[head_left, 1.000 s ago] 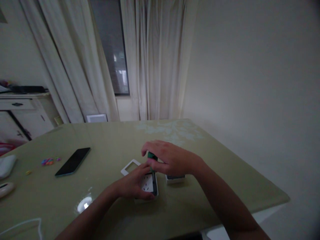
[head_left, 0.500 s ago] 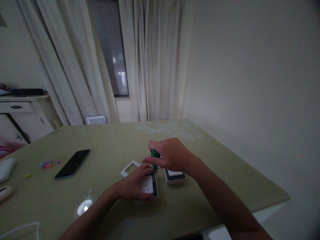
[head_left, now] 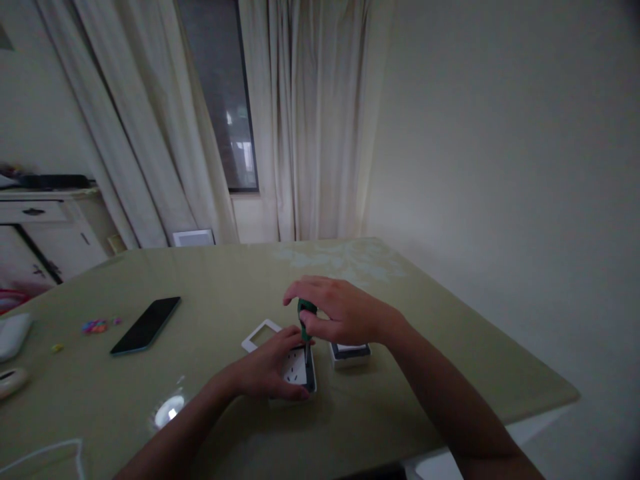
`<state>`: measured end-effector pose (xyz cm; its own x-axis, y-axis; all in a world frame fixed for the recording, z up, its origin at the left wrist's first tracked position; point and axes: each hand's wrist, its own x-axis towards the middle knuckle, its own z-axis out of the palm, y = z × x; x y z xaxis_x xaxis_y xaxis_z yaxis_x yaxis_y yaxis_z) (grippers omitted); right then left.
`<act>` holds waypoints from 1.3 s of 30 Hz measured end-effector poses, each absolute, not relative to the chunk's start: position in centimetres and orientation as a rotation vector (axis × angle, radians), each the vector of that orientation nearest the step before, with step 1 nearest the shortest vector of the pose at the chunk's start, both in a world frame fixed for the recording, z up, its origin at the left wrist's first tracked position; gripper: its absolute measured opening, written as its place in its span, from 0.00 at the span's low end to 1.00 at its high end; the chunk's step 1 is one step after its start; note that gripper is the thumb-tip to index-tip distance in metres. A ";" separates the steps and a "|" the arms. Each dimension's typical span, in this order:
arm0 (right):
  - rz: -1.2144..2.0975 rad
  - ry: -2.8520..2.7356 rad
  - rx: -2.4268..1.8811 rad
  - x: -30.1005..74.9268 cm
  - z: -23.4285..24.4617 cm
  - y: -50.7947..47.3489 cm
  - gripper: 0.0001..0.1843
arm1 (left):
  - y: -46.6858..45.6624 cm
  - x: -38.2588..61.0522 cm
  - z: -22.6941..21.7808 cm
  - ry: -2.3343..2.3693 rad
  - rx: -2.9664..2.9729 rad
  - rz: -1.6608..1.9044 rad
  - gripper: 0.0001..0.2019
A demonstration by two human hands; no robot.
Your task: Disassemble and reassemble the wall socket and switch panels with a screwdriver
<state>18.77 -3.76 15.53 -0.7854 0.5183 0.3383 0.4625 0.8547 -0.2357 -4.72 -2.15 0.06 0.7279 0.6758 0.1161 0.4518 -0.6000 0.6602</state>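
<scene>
With its fingers around the green handle, my right hand (head_left: pixel 345 308) grips a screwdriver (head_left: pixel 306 327) that stands nearly upright. The shaft points down at the dark right edge of a white wall socket (head_left: pixel 296 368), though the exact tip contact is too small to make out. My left hand (head_left: pixel 273 370) is clamped over the socket, thumb at the near edge and fingers at the far edge. Behind the left hand lies a white square cover frame (head_left: pixel 261 328), partly hidden. Right of the socket, below my right wrist, sits a second white and dark socket unit (head_left: pixel 350 357).
A black phone (head_left: pixel 146 325) lies on the table (head_left: pixel 400 413) to the left, with several small colourful pieces (head_left: pixel 95 327) beyond it. White rounded objects (head_left: pixel 14 337) rest at the far left. A wall (head_left: pixel 525 233) borders the table's right side.
The right hand's fingers have shifted around the screwdriver handle, the index finger now stretched further over its top. The handle has tilted slightly left. The left hand and socket stay in place.
</scene>
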 end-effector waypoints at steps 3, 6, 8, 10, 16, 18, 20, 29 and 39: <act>0.124 -2.591 -0.793 18.6 15.2 -3.7 0.12 | -2.3 -4.7 0.3 0.873 2.306 0.466 0.46; 0.175 -2.595 -0.716 18.6 15.1 -3.5 0.12 | -2.4 -4.6 0.4 0.884 2.300 0.472 0.43; 0.303 -2.606 -0.572 18.7 15.2 -3.3 0.18 | -2.4 -4.6 0.5 0.873 2.300 0.483 0.41; 0.409 -2.591 -0.481 18.8 15.3 -3.2 0.22 | -2.4 -4.6 0.4 0.864 2.302 0.488 0.42; 0.349 -2.547 -0.646 18.4 14.9 -2.9 0.09 | -2.3 -4.7 0.3 0.888 2.289 0.466 0.45; 0.394 -2.539 -0.590 18.4 14.8 -2.8 0.12 | -2.4 -4.7 0.4 0.891 2.289 0.460 0.45; 0.477 -2.523 -0.477 18.6 14.8 -2.7 0.16 | -2.3 -4.7 0.4 0.905 2.290 0.446 0.47; 0.612 -2.493 -0.397 18.9 14.6 -1.9 0.20 | -2.5 -4.9 1.4 0.805 2.150 0.659 0.37; 0.588 -2.480 -0.354 19.0 13.9 -1.1 0.20 | -1.8 -3.2 1.3 0.768 1.946 0.829 0.15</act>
